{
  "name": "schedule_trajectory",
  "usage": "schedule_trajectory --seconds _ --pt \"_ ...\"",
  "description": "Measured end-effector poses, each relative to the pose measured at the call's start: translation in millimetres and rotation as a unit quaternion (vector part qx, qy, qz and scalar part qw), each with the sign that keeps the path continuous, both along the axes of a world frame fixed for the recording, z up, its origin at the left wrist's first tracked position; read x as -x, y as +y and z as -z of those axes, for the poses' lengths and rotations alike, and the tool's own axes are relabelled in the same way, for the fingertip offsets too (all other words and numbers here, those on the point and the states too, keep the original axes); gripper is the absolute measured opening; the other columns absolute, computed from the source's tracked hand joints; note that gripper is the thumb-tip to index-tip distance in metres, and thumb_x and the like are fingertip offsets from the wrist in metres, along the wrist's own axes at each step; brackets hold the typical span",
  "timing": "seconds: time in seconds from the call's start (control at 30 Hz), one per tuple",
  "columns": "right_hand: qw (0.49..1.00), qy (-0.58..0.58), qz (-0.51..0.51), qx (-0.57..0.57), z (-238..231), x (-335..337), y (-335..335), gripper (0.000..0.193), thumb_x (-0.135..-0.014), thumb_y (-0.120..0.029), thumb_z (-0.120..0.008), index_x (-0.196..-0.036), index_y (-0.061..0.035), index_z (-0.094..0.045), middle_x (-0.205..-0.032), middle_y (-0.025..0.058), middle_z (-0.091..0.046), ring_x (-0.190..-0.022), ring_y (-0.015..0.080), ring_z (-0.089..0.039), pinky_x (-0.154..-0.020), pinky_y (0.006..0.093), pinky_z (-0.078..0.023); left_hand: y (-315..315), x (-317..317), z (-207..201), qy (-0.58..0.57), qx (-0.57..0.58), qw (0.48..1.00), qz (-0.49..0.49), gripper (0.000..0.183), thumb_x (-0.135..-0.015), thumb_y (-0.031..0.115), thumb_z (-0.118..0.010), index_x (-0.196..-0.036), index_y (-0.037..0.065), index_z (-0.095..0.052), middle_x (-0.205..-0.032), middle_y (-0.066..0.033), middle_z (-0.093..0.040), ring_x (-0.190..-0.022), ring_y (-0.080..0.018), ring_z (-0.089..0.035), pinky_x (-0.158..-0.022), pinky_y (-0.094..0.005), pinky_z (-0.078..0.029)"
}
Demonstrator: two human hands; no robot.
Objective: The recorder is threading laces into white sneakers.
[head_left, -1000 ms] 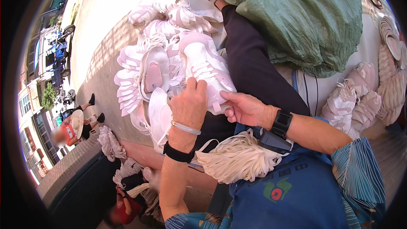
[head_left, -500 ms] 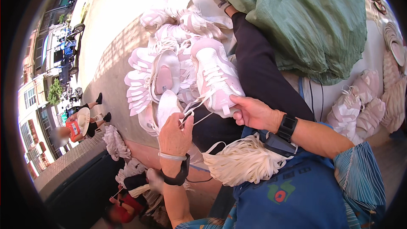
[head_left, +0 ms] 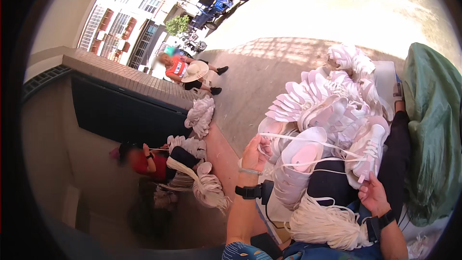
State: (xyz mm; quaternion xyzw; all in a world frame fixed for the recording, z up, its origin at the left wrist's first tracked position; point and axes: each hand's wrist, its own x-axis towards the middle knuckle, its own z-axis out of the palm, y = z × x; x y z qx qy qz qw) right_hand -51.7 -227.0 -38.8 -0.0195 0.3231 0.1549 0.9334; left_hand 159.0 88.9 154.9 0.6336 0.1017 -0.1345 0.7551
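My left hand (head_left: 254, 155) is closed on the ends of white shoelaces (head_left: 308, 139), held out to the left. The laces stretch across to a pink-and-white sneaker upper (head_left: 371, 147) resting by my dark-trousered leg, where they are threaded through the lower rows. My right hand (head_left: 374, 195) pinches the upper at its tongue and collar end, the end closest to me. A thick bundle of loose cream laces (head_left: 327, 224) lies across my lap. Left of the upper, a big heap of similar pink-and-white uppers (head_left: 332, 96) is stacked, some nested in one another.
A green sack (head_left: 430, 130) stands at the right. Further left a person in red (head_left: 149, 161) sits among more uppers and a lace bundle (head_left: 209, 188). Another seated person in an orange top (head_left: 178, 67) holds a straw hat. Blue vehicles (head_left: 214, 7) are parked beyond.
The view has swung left. My left hand has drawn away from the upper to the left, pulling the laces out long. My right hand stays at the upper's tongue end.
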Motion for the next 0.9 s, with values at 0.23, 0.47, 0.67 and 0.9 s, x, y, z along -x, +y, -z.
schedule_trajectory --seconds 0.23,0.47,0.67,0.9 --pt "1.0 -0.003 -0.018 0.024 1 -9 3 0.025 -0.092 -0.035 -0.056 -0.104 -0.0125 -0.056 -0.079 -0.0009 -0.059 -0.053 0.0107 -0.047 -0.045 0.0252 -0.038 42 12 -40 -0.059 0.123 0.974 -0.179 0.025 -0.09 0.022 -0.055 -0.068 0.01 -0.05 -0.092 -0.0093 -0.065 -0.099 -0.0297 -0.06 -0.094 -0.0504 -0.046" --pt "0.999 -0.006 -0.018 0.031 5 -11 1 0.025 -0.092 -0.035 -0.055 -0.104 -0.0137 -0.057 -0.08 -0.0031 -0.06 -0.054 0.0104 -0.048 -0.045 0.025 -0.038 79 20 -56 -0.123 0.212 0.956 -0.159 0.027 -0.092 0.022 -0.053 -0.068 0.01 -0.05 -0.086 -0.0077 -0.065 -0.098 -0.0279 -0.062 -0.097 -0.0529 -0.044" --pt "1.0 -0.005 -0.007 0.028 8 1 -4 0.025 -0.093 -0.035 -0.055 -0.105 -0.0134 -0.057 -0.083 -0.0023 -0.06 -0.055 0.01 -0.047 -0.045 0.0249 -0.038 30 26 -45 -0.152 0.186 0.97 -0.034 0.018 -0.094 0.021 -0.053 -0.084 0.007 -0.057 -0.085 -0.008 -0.065 -0.087 -0.0244 -0.065 -0.092 -0.0445 -0.049" --pt "0.999 -0.043 -0.025 -0.002 -9 -13 7 0.025 -0.092 -0.033 -0.057 -0.102 -0.0099 -0.056 -0.083 0.0004 -0.058 -0.057 0.0117 -0.044 -0.05 0.0259 -0.038 -85 31 -17 -0.129 -0.057 0.981 0.133 0.018 -0.091 0.009 -0.059 -0.107 0.001 -0.056 -0.092 -0.0116 -0.066 -0.085 -0.0199 -0.065 -0.078 -0.0318 -0.054"
